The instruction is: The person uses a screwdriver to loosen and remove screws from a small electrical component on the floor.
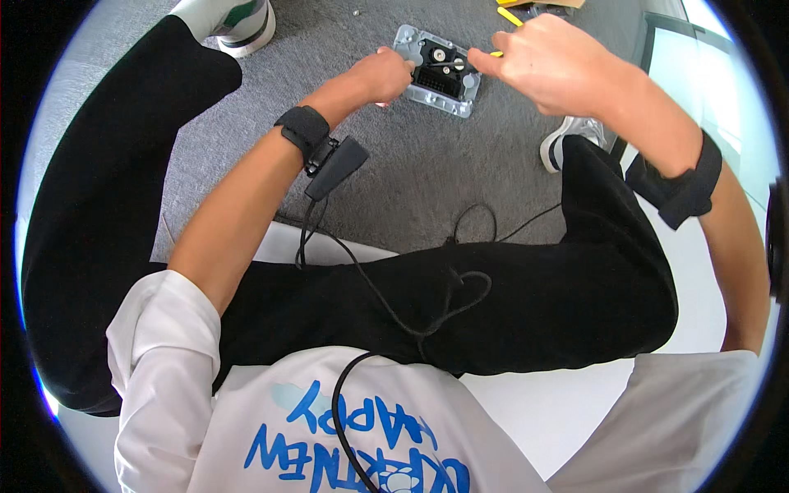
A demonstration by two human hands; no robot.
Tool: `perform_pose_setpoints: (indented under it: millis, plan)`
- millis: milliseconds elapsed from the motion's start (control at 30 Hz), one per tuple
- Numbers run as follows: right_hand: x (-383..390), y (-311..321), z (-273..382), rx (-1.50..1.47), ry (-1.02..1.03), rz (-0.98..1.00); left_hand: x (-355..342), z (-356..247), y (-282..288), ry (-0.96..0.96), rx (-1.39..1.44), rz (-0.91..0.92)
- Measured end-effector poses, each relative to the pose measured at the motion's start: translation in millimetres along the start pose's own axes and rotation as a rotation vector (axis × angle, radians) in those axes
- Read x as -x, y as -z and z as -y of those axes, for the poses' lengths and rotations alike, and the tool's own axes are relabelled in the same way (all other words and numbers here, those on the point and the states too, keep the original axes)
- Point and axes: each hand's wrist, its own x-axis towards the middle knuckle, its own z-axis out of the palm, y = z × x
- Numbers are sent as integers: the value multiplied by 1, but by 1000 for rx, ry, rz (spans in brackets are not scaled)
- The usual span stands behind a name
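A grey metal housing [448, 102] lies on the carpet, with a black insert [437, 77] and round silver parts inside it. My left hand [385, 77] grips the left edge of the housing, its fingers curled and partly hidden. Over the right side of the housing, my right hand [552, 67] is closed around a hand tool with yellow on it [509, 16]. A second bit of yellow shows by the fingertips. A silver piece points from there toward the insert; whether it belongs to the tool I cannot tell.
Grey carpet [460, 172] spreads between my black-trousered legs. A black device [337, 167] is strapped to my left wrist, and a black strap [682, 182] circles my right forearm. Black cables [386, 314] cross my lap. Beyond my right hand lies a yellow-brown item [567, 3].
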Motion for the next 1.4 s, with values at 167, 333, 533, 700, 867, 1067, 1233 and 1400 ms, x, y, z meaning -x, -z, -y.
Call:
perform_pose_setpoints:
  millis: [167,333,533,700,867,1067,1233,1400]
  plan:
    - [5,-24,0,93,2,-624,8,-3,19,-29,-236,-129]
    - [12,-4,-2,-202,56,-618,21,-27,81,-506,-248,-94]
    - [-6,-49,-11,-747,81,-1050,26,-99,116,-632,57,432]
    - [-30,-70,-13,-946,51,-1249,-3,-88,109,-887,3,257]
    - [-29,-85,-11,-712,-391,-1300,-14,-118,127,-609,-284,207]
    - [-18,-73,-17,-720,-364,-1025,-17,-121,158,-395,-582,370]
    - [-16,-74,-7,-676,-159,-1093,-3,-150,192,-368,-830,505]
    - [-6,-64,-8,-752,13,-953,40,-195,206,-294,-820,387]
